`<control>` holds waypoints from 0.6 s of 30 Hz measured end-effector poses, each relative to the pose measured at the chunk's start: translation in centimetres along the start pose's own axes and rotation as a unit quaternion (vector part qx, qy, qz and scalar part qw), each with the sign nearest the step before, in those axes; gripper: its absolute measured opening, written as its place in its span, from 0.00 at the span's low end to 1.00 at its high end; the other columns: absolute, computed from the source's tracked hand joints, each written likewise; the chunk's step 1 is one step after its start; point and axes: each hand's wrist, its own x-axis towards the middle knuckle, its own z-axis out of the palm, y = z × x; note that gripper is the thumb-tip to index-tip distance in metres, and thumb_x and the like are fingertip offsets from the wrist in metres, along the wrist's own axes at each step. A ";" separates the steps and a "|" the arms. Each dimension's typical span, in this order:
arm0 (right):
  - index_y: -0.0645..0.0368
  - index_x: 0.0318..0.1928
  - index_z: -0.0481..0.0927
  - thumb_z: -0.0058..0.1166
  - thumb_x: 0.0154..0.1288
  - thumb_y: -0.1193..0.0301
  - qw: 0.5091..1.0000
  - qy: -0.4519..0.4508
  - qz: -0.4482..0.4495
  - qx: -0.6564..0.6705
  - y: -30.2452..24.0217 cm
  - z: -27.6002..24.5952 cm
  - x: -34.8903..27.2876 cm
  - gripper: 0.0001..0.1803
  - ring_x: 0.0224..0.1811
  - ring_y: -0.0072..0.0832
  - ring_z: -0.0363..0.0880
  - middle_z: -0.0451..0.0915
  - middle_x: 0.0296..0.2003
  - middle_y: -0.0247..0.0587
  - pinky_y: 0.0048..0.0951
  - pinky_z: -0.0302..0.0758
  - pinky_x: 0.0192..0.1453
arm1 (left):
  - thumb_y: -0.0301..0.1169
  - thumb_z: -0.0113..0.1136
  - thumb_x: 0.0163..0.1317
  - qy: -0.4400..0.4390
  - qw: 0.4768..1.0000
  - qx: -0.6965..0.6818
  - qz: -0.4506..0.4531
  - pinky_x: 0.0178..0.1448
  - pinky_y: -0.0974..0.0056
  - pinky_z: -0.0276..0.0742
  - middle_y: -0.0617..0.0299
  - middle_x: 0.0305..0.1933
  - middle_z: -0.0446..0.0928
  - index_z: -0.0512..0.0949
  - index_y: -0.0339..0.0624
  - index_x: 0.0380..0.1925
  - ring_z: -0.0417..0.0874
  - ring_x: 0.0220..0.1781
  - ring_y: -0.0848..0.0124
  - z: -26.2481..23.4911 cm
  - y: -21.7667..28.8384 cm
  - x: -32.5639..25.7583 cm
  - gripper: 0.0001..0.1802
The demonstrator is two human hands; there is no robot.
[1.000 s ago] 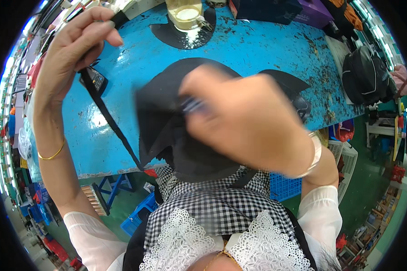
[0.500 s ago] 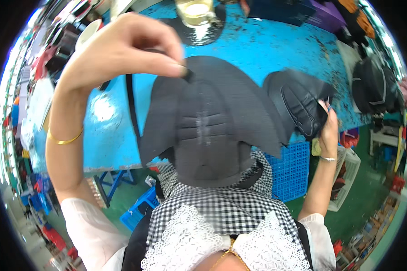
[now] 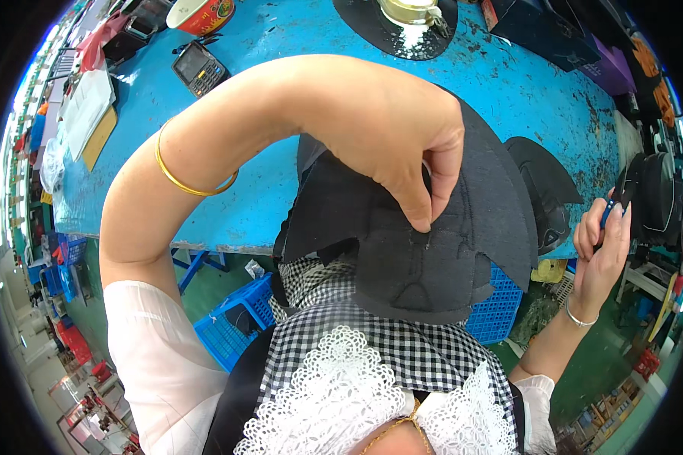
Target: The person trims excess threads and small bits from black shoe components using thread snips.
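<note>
A large black fabric panel (image 3: 501,182) with stitched lines and a rounded end lies over my lap and the near edge of the blue table. My left hand (image 3: 410,144) arches over it, thumb and finger pinched together against its face. Whatever sits between those fingertips is too small to make out. Out to the right, my right hand (image 3: 603,243) is raised off the table, its fingers closed around small blue-handled thread snips (image 3: 609,211). Between that hand and the large panel, a second black padded panel (image 3: 542,182) rests at the table's right side.
On the blue table (image 3: 281,38) are a handheld keypad device (image 3: 199,68), a red bowl (image 3: 201,17) and a metal-rimmed container (image 3: 411,12) on a black sheet. Blue plastic crates (image 3: 235,318) stand below. A black bag (image 3: 653,197) is at the right.
My left hand has moved from the panel's far edge down and right to its face. My right hand has left the second panel, moving right. The large panel has shifted right.
</note>
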 end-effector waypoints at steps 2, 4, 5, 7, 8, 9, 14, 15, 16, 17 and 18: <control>0.61 0.56 0.69 0.38 0.81 0.69 0.999 -0.021 -0.007 -0.036 -1.5 3.2 -0.4 0.12 0.17 0.11 0.54 0.62 0.22 0.27 0.16 0.50 0.19 | 0.34 0.72 0.54 -0.003 1.000 0.024 -0.002 0.35 0.65 0.76 0.62 0.30 0.85 0.88 0.40 0.33 0.83 0.30 0.73 0.1 0.4 0.0 0.10; 0.61 0.49 0.73 0.49 0.74 0.73 0.979 -0.082 -0.073 -0.174 -2.4 5.6 -0.9 0.07 0.18 0.14 0.63 0.69 0.23 0.30 0.17 0.56 0.21 | 0.35 0.72 0.53 -0.009 0.999 0.049 0.001 0.37 0.64 0.76 0.62 0.31 0.85 0.88 0.42 0.33 0.83 0.32 0.71 0.3 0.5 0.1 0.11; 0.60 0.44 0.75 0.55 0.67 0.75 0.947 -0.185 -0.128 -0.230 -3.0 6.5 -0.6 0.07 0.19 0.19 0.67 0.72 0.24 0.34 0.20 0.61 0.22 | 0.36 0.73 0.52 0.016 0.997 0.082 0.004 0.36 0.63 0.77 0.61 0.30 0.85 0.87 0.41 0.32 0.83 0.31 0.70 0.6 0.5 0.2 0.12; 0.60 0.36 0.77 0.64 0.54 0.77 0.872 -0.333 -0.176 -0.314 -3.8 8.8 0.5 0.10 0.21 0.29 0.73 0.77 0.26 0.39 0.27 0.68 0.25 | 0.37 0.73 0.52 0.043 0.993 0.113 0.006 0.36 0.62 0.77 0.61 0.29 0.84 0.86 0.41 0.32 0.83 0.31 0.68 0.9 0.2 0.2 0.13; 0.59 0.33 0.78 0.66 0.49 0.77 0.841 -0.379 -0.173 -0.344 -4.0 10.1 0.7 0.11 0.21 0.34 0.75 0.78 0.27 0.41 0.31 0.71 0.27 | 0.39 0.73 0.51 0.093 0.981 0.170 0.022 0.36 0.62 0.77 0.60 0.28 0.84 0.86 0.40 0.31 0.83 0.31 0.67 1.0 0.1 0.0 0.14; 0.57 0.33 0.77 0.66 0.50 0.75 0.814 -0.374 -0.214 -0.389 -3.6 10.7 0.6 0.11 0.23 0.38 0.75 0.76 0.26 0.39 0.35 0.73 0.28 | 0.40 0.74 0.51 0.142 0.963 0.225 0.039 0.36 0.62 0.78 0.59 0.27 0.83 0.85 0.40 0.31 0.84 0.31 0.66 1.1 0.0 0.0 0.15; 0.55 0.31 0.75 0.63 0.54 0.74 0.744 -0.430 -0.222 -0.461 -4.2 10.9 1.6 0.08 0.24 0.34 0.78 0.73 0.24 0.37 0.37 0.71 0.25 | 0.38 0.69 0.54 0.086 0.989 0.119 -0.014 0.35 0.61 0.77 0.56 0.27 0.82 0.84 0.38 0.32 0.83 0.30 0.63 0.0 -0.3 -0.5 0.14; 0.56 0.31 0.75 0.64 0.54 0.74 0.763 -0.470 -0.184 -0.404 -4.1 10.5 2.1 0.09 0.24 0.35 0.78 0.74 0.23 0.37 0.37 0.71 0.25 | 0.34 0.67 0.56 0.079 0.993 0.088 0.004 0.35 0.60 0.76 0.54 0.27 0.82 0.83 0.35 0.32 0.83 0.29 0.61 0.0 -0.5 -0.4 0.12; 0.56 0.32 0.75 0.64 0.54 0.74 0.777 -0.507 -0.144 -0.343 -4.1 10.3 2.4 0.09 0.23 0.35 0.78 0.74 0.23 0.38 0.36 0.71 0.25 | 0.34 0.67 0.56 0.080 0.993 0.088 0.007 0.35 0.60 0.76 0.54 0.27 0.82 0.83 0.35 0.32 0.83 0.29 0.61 0.0 -0.5 -0.4 0.12; 0.56 0.32 0.75 0.64 0.54 0.74 0.776 -0.507 -0.144 -0.346 -4.1 10.4 2.2 0.09 0.23 0.35 0.78 0.74 0.23 0.38 0.36 0.71 0.25 | 0.33 0.65 0.56 0.084 0.991 0.102 0.002 0.35 0.60 0.76 0.54 0.27 0.81 0.83 0.35 0.33 0.83 0.29 0.62 0.1 -0.5 -0.2 0.11; 0.57 0.32 0.75 0.64 0.54 0.74 0.800 -0.459 -0.149 -0.357 -3.8 10.5 1.9 0.09 0.24 0.36 0.78 0.75 0.23 0.38 0.35 0.71 0.25 | 0.33 0.63 0.57 0.089 0.989 0.115 -0.005 0.35 0.60 0.76 0.54 0.26 0.81 0.83 0.35 0.33 0.82 0.28 0.63 0.1 -0.6 -0.1 0.11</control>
